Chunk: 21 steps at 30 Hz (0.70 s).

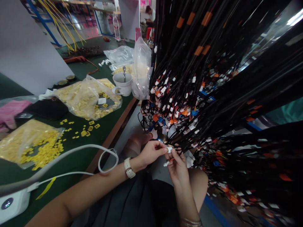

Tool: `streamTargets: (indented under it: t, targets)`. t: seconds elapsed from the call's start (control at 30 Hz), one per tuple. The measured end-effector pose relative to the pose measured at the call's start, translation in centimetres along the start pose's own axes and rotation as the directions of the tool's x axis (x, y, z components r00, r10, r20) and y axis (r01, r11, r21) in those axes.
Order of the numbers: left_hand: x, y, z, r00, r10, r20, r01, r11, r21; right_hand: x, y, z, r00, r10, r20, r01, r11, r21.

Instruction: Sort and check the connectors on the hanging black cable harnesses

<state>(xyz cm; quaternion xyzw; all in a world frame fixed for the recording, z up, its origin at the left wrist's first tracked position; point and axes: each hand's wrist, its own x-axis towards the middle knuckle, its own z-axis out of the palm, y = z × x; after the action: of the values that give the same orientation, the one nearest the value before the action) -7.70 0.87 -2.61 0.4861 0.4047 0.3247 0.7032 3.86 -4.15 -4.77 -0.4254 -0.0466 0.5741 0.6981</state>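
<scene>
In front of my lap, my right hand (pixel 178 165) is closed on a white wire connector (pixel 169 149), with thumb and fingers around its wired end. A second small white connector (pixel 166 164) on an orange wire hangs below, beside the same palm. My left hand (pixel 152 153), wearing a white watch (pixel 129 167), pinches thumb and forefinger against the connector's left end. Whatever sits between those left fingertips is too small to make out. Black cables run from the connector to a dense hanging bundle of wire harnesses (pixel 172 104) on the right.
On the green table (pixel 78 137) to the left lie bags of yellow pieces (pixel 85 97), loose yellow pieces (pixel 47 151) and a white mug (pixel 123 84) with a spoon. A thick white cable (pixel 71 150) crosses the table's near edge. Another person (pixel 149 19) is far behind.
</scene>
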Motion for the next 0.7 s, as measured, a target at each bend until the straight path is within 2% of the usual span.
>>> streamTargets:
  t: [0.7]
  targets:
    - [-0.12,0.17,0.07,1.000,-0.019,-0.023,0.019,1.000,0.000,-0.06,-0.07,0.21,1.000,0.011,0.020,-0.011,1.000,0.010]
